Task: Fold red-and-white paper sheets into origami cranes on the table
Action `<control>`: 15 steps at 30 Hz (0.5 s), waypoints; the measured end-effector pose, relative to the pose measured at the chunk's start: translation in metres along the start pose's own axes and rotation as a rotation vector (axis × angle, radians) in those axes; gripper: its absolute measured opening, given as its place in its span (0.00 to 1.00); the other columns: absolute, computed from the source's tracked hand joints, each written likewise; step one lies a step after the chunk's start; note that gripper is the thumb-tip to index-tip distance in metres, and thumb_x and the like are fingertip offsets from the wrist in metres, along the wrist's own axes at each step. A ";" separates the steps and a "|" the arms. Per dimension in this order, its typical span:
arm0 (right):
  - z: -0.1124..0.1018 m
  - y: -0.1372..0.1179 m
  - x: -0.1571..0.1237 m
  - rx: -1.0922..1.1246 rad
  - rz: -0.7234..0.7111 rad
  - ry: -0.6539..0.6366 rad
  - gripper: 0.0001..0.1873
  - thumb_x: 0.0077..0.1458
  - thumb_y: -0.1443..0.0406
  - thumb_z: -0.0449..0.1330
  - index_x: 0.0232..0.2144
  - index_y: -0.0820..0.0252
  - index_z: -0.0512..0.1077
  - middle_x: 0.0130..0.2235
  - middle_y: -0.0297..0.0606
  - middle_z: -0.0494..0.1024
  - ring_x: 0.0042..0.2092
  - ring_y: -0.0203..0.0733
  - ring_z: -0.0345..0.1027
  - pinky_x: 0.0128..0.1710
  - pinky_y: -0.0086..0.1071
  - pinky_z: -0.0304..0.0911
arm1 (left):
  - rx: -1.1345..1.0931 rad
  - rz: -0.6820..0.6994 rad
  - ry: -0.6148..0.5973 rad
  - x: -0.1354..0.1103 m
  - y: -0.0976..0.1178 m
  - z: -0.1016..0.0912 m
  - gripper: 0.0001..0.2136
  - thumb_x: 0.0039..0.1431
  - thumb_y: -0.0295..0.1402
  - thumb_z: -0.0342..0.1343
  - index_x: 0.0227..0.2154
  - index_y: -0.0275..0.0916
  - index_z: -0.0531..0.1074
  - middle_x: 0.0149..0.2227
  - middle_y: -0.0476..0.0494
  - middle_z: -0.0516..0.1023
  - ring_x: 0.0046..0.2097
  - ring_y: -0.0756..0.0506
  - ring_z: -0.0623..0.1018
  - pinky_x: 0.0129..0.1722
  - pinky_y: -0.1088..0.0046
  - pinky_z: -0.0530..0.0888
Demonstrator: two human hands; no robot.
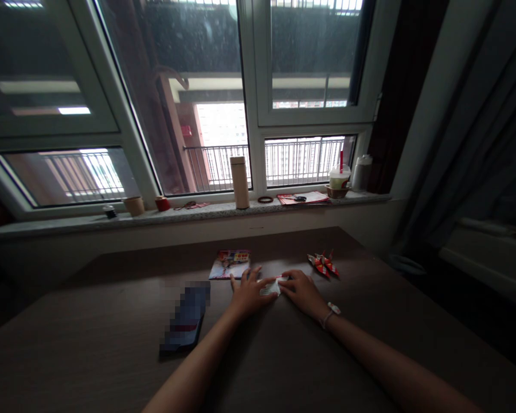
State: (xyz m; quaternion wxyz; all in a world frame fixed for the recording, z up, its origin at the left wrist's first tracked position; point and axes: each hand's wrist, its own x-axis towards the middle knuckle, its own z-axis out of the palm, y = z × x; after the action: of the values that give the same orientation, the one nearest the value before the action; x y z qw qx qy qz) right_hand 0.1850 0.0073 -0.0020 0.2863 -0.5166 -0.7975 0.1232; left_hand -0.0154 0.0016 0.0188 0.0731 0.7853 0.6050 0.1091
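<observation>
A small folded piece of white paper (270, 287) with printing and a little red lies on the dark tabletop, partly hidden by fingers. My left hand (247, 295) has its thumb and index finger on the paper's left part, while its other fingers spread outward on the table. With its fingers bent together, my right hand (301, 291) pinches the right end; a bracelet circles that wrist. Beyond the left fingers sits a colourful printed sheet or booklet (231, 264). Red-and-white folded paper pieces (323, 265) rest past the right hand.
Left of my left forearm is a dark, partly pixelated phone-like object (184, 321). The windowsill (198, 214) behind the table bears a tan cylindrical flask (239, 182), scissors (300, 198) on red-and-white paper, a drink cup with a red straw (339, 177) and a pale bottle (362, 173).
</observation>
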 end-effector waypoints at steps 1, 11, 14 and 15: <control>0.000 0.000 0.000 -0.001 0.001 0.000 0.12 0.60 0.61 0.58 0.44 0.48 0.79 0.53 0.39 0.75 0.57 0.47 0.63 0.57 0.42 0.55 | -0.001 0.002 0.003 0.000 0.000 0.000 0.23 0.55 0.58 0.54 0.54 0.67 0.69 0.69 0.48 0.55 0.68 0.27 0.51 0.58 0.26 0.37; -0.001 -0.002 -0.001 -0.010 0.003 0.011 0.12 0.59 0.60 0.59 0.44 0.49 0.79 0.53 0.39 0.75 0.57 0.46 0.63 0.56 0.41 0.55 | 0.008 -0.002 0.018 -0.001 0.002 -0.001 0.22 0.55 0.57 0.55 0.54 0.68 0.69 0.68 0.50 0.57 0.68 0.28 0.51 0.58 0.27 0.37; -0.001 -0.003 -0.002 -0.011 0.005 -0.004 0.13 0.60 0.60 0.58 0.44 0.49 0.79 0.54 0.40 0.74 0.57 0.47 0.63 0.57 0.43 0.55 | 0.026 -0.012 0.006 -0.002 0.003 -0.003 0.23 0.55 0.58 0.53 0.54 0.69 0.68 0.68 0.51 0.57 0.69 0.28 0.50 0.59 0.27 0.37; -0.002 -0.003 -0.002 -0.012 0.005 -0.009 0.13 0.61 0.60 0.57 0.45 0.49 0.79 0.54 0.40 0.74 0.57 0.47 0.62 0.57 0.43 0.55 | 0.029 -0.016 0.001 -0.003 0.003 -0.004 0.23 0.55 0.58 0.53 0.54 0.70 0.67 0.68 0.51 0.57 0.69 0.28 0.50 0.59 0.27 0.37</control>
State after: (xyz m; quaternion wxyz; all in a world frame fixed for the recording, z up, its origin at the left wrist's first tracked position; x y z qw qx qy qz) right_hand 0.1842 0.0043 0.0003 0.2791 -0.5198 -0.7982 0.1217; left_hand -0.0141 -0.0018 0.0229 0.0622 0.7815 0.6126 0.1001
